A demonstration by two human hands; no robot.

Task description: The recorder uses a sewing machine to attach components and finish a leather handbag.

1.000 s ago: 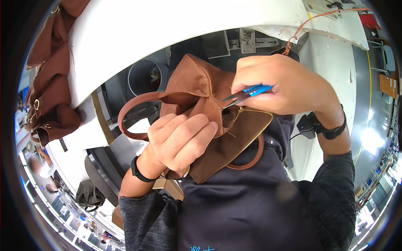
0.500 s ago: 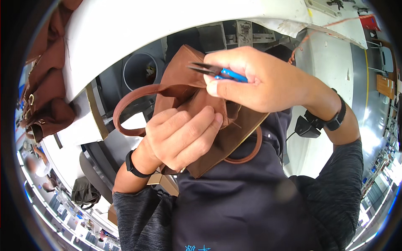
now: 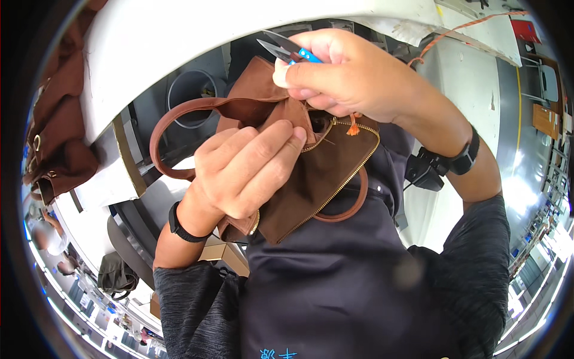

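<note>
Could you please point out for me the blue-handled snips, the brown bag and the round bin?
Blue-handled snips (image 3: 309, 55), head view: on the blue handle.
Brown bag (image 3: 308, 186), head view: on the dark brown panel beside the zipper.
Round bin (image 3: 184, 99), head view: on the inner wall.

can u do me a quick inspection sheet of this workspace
Surface: white table ahead of the person; brown bags heaped at its left
Things in hand: brown handbag over a dark apron; blue-handled snips, blades parted
Clutter: round bin seen beyond the handbag's handle; cardboard box at lower left
Hands: left hand grips the handbag; right hand holds the snips
Cables: thin black cable at centre right; orange cord at upper right
Surroundings: blurred person at far left; yellow floor line at right
</note>
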